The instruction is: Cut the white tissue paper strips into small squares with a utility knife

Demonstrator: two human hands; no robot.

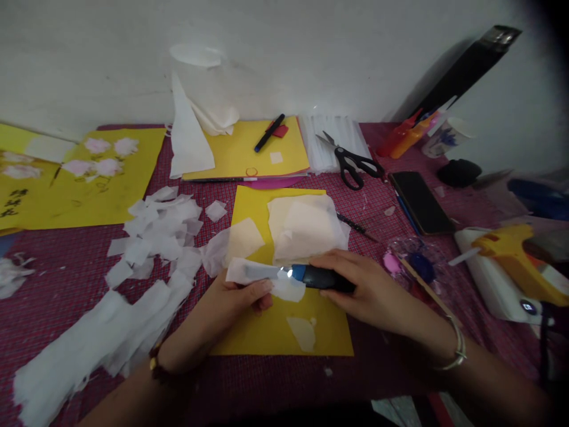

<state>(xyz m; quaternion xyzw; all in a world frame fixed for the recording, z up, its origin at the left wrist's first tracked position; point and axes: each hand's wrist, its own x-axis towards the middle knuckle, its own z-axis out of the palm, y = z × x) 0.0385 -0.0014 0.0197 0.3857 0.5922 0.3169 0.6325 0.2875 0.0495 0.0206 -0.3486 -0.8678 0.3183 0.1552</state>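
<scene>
My right hand (355, 281) is closed around the black and blue handle of a knife (322, 277). Its metal blade points left and lies along a folded piece of white tissue paper (240, 270). That paper is pinched between the thumb and fingers of my left hand (244, 299). Both hands are over a yellow paper sheet (284, 332). Just beyond them lies a stack of white tissue paper (306, 228), with a loose tissue piece (244, 237) to its left. A small torn scrap (302, 332) rests near the sheet's front edge.
Cut tissue squares (164, 219) and tissue strips (89, 350) lie at left, below yellow paper with pink flowers (106, 166). At the back are scissors (351, 160) and a pen (269, 133). A phone (420, 201) and a yellow glue gun (520, 255) lie at right.
</scene>
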